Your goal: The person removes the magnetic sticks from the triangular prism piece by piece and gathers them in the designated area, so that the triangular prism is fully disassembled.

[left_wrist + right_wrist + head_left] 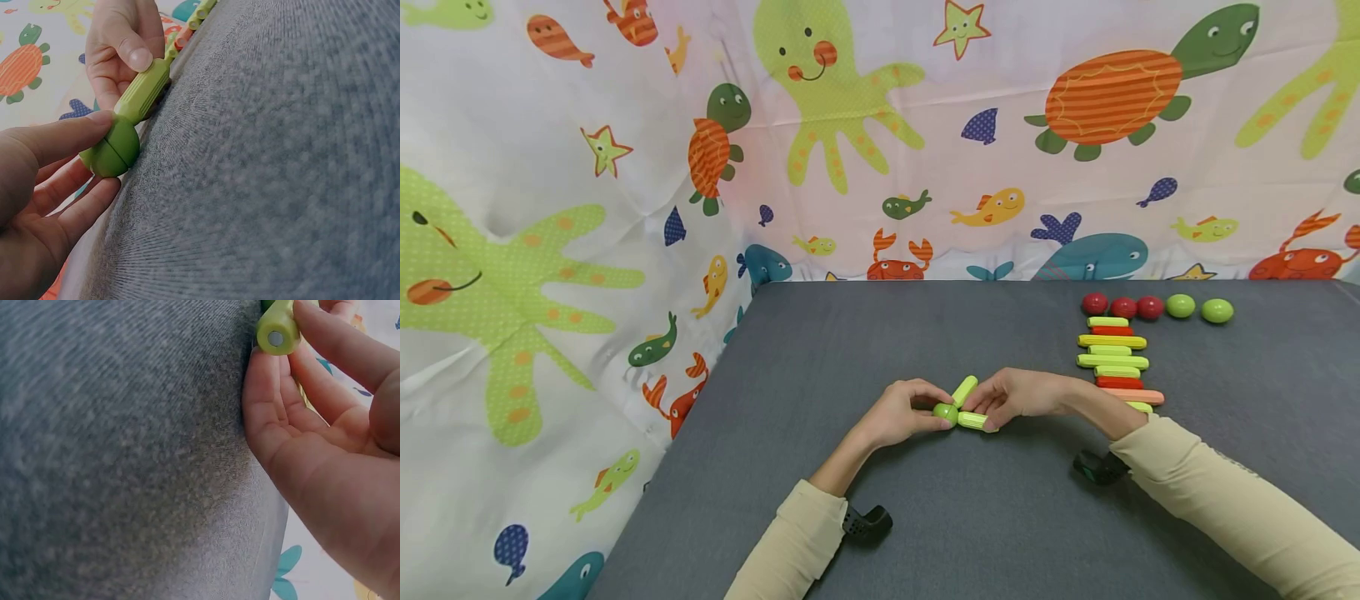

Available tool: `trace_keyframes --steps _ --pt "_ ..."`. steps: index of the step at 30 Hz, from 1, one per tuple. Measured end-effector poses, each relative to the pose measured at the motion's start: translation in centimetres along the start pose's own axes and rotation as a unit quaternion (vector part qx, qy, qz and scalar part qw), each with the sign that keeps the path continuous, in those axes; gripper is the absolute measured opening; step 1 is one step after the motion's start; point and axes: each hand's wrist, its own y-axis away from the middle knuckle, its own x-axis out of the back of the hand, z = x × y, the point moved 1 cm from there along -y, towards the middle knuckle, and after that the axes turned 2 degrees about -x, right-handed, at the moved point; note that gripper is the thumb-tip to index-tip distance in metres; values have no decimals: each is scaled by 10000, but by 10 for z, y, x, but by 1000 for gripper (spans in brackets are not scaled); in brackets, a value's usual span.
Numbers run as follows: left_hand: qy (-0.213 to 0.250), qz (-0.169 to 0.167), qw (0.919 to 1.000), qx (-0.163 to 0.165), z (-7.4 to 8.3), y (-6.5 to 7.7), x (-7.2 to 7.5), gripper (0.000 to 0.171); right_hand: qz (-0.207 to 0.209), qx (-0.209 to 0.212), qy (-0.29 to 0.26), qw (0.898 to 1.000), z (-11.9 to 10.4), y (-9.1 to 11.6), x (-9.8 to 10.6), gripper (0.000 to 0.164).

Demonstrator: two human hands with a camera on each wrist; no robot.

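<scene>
In the head view my left hand [895, 414] pinches a green ball [946, 413] low over the dark table. The left wrist view shows a seam across that ball [115, 149], with thumb and fingertips on either side. My right hand [1026, 395] grips a ribbed yellow-green rod [972, 421], whose inner end meets the ball. A round silvery disc shows in the rod's [281, 319] outer end in the right wrist view. A second yellow-green rod [965, 390] slants up and away from the ball, near my right fingertips.
At the right, a column of red, yellow, green and pink rods [1112, 361] lies on the grey cloth [820, 342]. Beyond it sits a row of balls, red [1123, 307] and green [1217, 311]. A printed sea-animal curtain [865, 158] closes off the back and left.
</scene>
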Motion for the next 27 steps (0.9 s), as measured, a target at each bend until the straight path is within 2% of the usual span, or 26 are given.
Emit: trace_keyframes --steps 10,15,19,22,27 --pt "116 -99 9998 -135 2 2 1 27 -94 -147 23 9998 -3 1 0 33" --pt "127 -249 9993 -238 3 1 1 27 -377 -56 -21 9993 -3 3 1 32" --pt "123 -234 9995 -192 1 1 2 28 -610 11 -54 9981 -2 5 1 35" --pt "96 -191 9997 -131 -1 1 2 28 -572 149 152 9981 -2 8 -1 37" --pt "103 -133 9998 -96 -2 1 3 29 -441 445 879 9942 -7 16 -11 37"
